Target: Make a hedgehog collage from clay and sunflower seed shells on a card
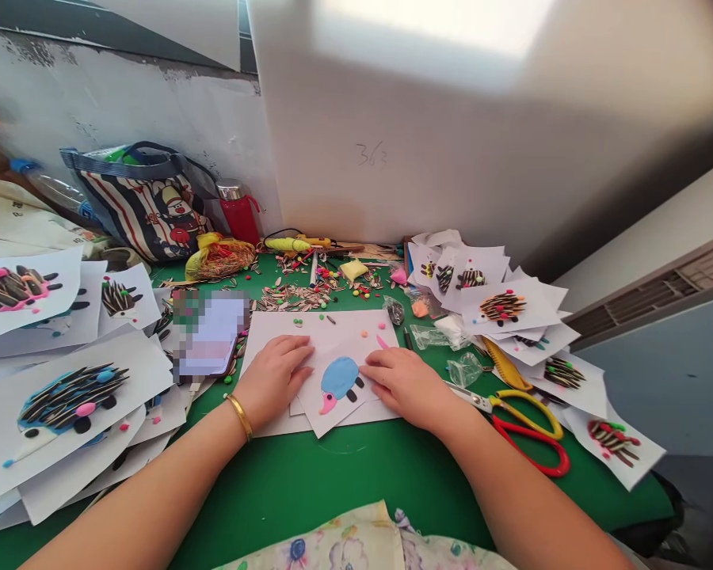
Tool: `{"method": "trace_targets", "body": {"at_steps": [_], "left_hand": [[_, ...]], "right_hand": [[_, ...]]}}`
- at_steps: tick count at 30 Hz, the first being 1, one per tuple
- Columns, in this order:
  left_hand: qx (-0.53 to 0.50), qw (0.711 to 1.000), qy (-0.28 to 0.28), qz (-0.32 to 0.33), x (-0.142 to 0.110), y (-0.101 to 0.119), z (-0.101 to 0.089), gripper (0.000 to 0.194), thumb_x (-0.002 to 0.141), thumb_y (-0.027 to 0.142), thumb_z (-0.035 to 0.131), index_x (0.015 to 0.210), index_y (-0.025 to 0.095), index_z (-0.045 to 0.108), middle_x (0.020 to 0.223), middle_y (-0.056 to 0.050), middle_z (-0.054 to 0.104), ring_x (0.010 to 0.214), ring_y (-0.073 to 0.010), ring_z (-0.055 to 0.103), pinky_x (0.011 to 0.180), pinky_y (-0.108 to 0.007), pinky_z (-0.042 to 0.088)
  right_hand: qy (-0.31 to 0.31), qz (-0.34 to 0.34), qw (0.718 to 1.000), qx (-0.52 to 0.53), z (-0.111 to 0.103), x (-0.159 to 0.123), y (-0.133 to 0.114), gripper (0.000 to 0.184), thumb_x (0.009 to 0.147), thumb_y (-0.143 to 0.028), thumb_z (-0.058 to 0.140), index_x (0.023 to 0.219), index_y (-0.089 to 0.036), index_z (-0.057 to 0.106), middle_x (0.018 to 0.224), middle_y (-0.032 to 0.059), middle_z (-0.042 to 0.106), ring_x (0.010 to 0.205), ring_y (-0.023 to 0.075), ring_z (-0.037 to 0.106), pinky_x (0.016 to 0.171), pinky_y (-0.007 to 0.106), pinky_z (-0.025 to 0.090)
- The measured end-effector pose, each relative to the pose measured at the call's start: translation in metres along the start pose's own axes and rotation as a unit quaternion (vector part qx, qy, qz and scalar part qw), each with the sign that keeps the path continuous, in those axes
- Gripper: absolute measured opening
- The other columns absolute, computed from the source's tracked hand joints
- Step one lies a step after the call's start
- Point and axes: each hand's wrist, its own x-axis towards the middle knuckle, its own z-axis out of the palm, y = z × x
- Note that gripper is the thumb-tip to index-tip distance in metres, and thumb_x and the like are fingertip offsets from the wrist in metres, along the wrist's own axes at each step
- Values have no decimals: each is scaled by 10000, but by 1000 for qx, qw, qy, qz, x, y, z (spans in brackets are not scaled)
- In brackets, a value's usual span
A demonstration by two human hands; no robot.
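Observation:
A small white paper card [338,404] lies on the green table [309,483] with a blue clay hedgehog body [340,377], a pink snout and black feet on it. My left hand [273,376] rests flat on the card's left side, fingers stretched out, a gold bangle on the wrist. My right hand [404,380] lies at the card's right edge with its fingertips touching the blue clay; the fingers are curled down and nothing shows in them. A larger white sheet [321,328] lies under the card.
Finished hedgehog cards are stacked at left [65,396] and right [511,305]. Red and yellow scissors [528,431] lie right of my right hand. Sunflower seeds [291,297] and clay bits litter the back. A striped bag [148,202], red bottle [241,214] and white board [421,142] stand behind.

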Motion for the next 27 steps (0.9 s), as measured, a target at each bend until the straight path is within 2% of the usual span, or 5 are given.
{"method": "trace_targets", "body": {"at_steps": [9, 19, 27], "left_hand": [[-18, 1000, -25, -1, 3, 5, -6, 347, 916, 299, 533, 1228, 201, 651, 1275, -90, 656, 1210, -278, 544, 1071, -490, 433], [-40, 999, -13, -21, 3, 5, -5, 313, 904, 250, 531, 1190, 229, 656, 1186, -102, 642, 1114, -272, 568, 996, -471, 472], [-30, 998, -12, -54, 2, 5, -2, 381, 890, 218, 539, 1265, 211, 608, 1074, -105, 642, 1019, -273, 579, 915, -449, 498]], "right_hand": [[6, -5, 1000, -4, 2, -2, 4, 299, 938, -216, 538, 1213, -243, 650, 1175, 91, 636, 1105, 234, 567, 983, 397, 446], [-15, -5, 1000, 26, -4, -3, -4, 261, 920, -188, 553, 1149, -215, 675, 1090, 91, 645, 997, 229, 578, 883, 382, 477], [5, -9, 997, 71, 0, -5, -1, 372, 898, -96, 506, 1238, -188, 626, 1165, 105, 648, 1048, 224, 594, 918, 366, 502]]}}
